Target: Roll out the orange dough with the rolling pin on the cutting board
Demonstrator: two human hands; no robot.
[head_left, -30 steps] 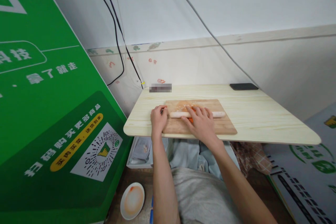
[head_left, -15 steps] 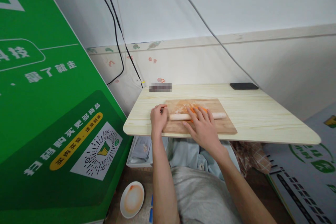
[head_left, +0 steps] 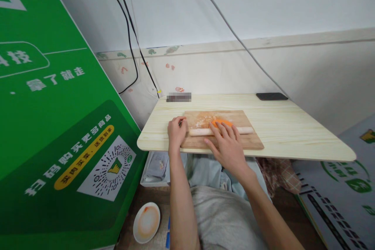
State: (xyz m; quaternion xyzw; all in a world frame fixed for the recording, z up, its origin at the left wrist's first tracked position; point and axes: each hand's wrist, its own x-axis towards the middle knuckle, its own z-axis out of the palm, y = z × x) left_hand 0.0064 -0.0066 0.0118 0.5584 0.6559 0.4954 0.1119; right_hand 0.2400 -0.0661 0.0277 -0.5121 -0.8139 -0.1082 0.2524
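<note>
A: Status? Clock centred on the board, 12 away from the person.

B: Right hand (head_left: 227,145) at 5, grip spread, fingers laid across the slim pale wooden rolling pin (head_left: 200,132). Pin lies 9 to 3.

A: Left?

B: Left hand (head_left: 177,134) at 9, fingers curled by the board's edge. Can't tell if that grip pinches anything.

A: The workpiece?

B: Flat, bright orange, dough-like piece (head_left: 222,122) at 12, just beyond the pin. Near edge hidden by pin and fingers.

A: How should the person roll it well?

B: Even load. The right hand sits near mid-pin, so palm pressure should stay centred or one end bites deeper. Light strokes, 6 to 12, quarter-turn the piece between passes. Left hand best used bracing the board.

A: Materials?

B: Rectangular tan wooden board (head_left: 252,142), grain showing, orange stain and whitish, flour-like smears at 11. Pin smooth, straight. Piece looks soft, matte; likely tacky, so a dusting could help. Underneath, pale wood-grain worktop (head_left: 299,134), rounded corners, looks laminated.
</note>
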